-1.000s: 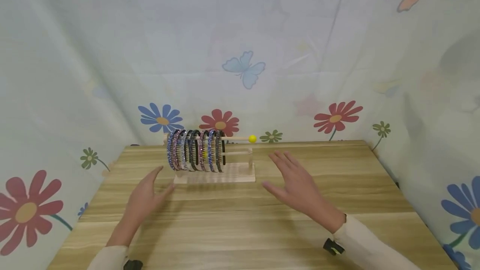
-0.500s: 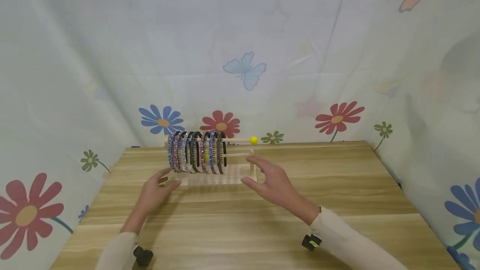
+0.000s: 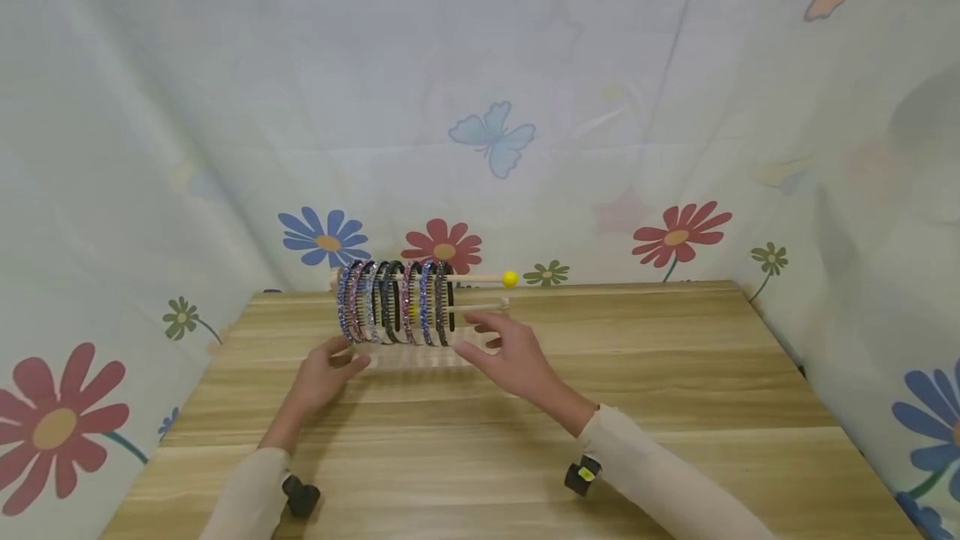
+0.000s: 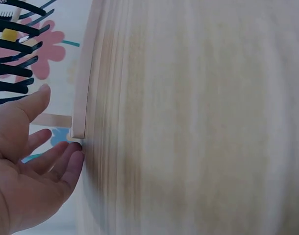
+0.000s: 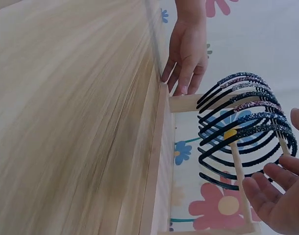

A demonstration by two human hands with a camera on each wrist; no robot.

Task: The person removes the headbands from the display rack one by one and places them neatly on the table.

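Several glittery headbands (image 3: 406, 302) with black toothed inner sides hang in a row on a wooden rack (image 3: 420, 357), bunched toward its left. At the rack's left end is my left hand (image 3: 321, 375); its relaxed fingers meet the end of the base (image 4: 81, 98) in the left wrist view, with nothing in the grasp. My right hand (image 3: 513, 355) is in front of the rack's right part, thumb and fingers apart. In the right wrist view, the right fingertips (image 5: 252, 188) are close beside the endmost dark headband (image 5: 260, 129), loosely bent around no object.
The rack stands toward the back of a wood-grain table (image 3: 480, 457). A bare rod with a yellow ball tip (image 3: 510, 279) sticks out right of the headbands. Behind hangs a pale curtain (image 3: 600, 65) printed with flowers and butterflies.
My right hand has moved left from beside the rack to in front of its right part, fingers bending inward. My left hand has come right to the rack's left end.
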